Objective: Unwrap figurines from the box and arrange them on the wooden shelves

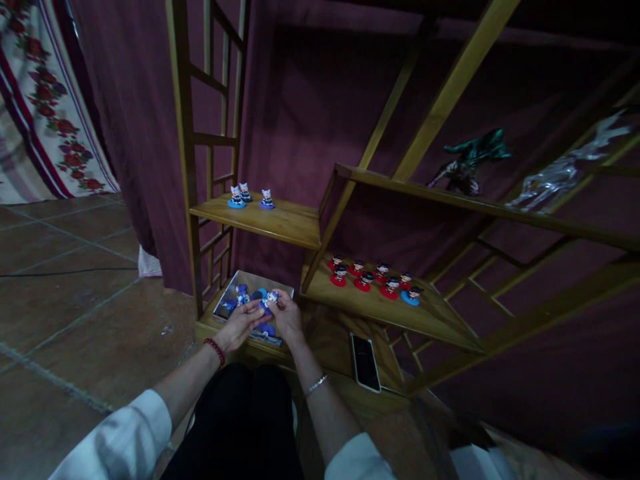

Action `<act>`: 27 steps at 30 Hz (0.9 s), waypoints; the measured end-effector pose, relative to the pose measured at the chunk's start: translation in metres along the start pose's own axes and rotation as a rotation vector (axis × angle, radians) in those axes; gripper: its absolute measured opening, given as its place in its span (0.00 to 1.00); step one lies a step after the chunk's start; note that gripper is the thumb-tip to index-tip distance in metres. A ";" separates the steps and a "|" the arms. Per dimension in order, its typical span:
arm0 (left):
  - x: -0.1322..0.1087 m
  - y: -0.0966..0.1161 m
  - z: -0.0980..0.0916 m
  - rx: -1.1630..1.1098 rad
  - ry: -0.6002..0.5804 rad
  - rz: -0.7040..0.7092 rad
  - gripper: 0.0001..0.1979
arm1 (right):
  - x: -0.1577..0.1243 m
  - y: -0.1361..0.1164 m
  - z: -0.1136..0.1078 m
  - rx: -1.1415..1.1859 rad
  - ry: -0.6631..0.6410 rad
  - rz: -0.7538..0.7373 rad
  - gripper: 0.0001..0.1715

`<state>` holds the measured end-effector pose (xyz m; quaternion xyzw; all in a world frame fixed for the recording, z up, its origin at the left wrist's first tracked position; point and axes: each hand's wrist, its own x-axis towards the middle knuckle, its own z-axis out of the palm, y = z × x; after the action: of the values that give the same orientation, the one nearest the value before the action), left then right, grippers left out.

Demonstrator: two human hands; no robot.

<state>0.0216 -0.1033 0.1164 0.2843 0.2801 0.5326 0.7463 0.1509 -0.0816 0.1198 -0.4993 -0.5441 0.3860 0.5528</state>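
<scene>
Between both hands is a small purple and white figurine, held over an open box. My left hand grips its purple base from the left, fingers closed. My right hand pinches its upper part from the right. Below them the white box rests on the bottom shelf with several more purple figurines and a blue round base inside. Part of the box is covered by my hands. Up on the left shelf stand 3 white and black figurines on blue and purple bases.
Several red-based figurines and a blue-based one stand on the middle shelf. A phone lies on the bottom board. A dark green statue and a clear sculpture occupy the upper right shelf. A wooden post rises at left.
</scene>
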 end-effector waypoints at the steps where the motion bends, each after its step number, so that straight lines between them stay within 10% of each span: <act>1: 0.000 0.001 0.001 0.000 -0.006 -0.002 0.11 | 0.001 -0.001 0.000 -0.008 -0.001 -0.007 0.17; 27: -0.008 0.015 0.002 0.049 -0.057 0.036 0.12 | -0.006 -0.027 0.002 -0.169 -0.097 -0.067 0.16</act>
<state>0.0113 -0.1069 0.1294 0.3223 0.2665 0.5306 0.7373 0.1447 -0.0928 0.1443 -0.5066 -0.6172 0.3438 0.4942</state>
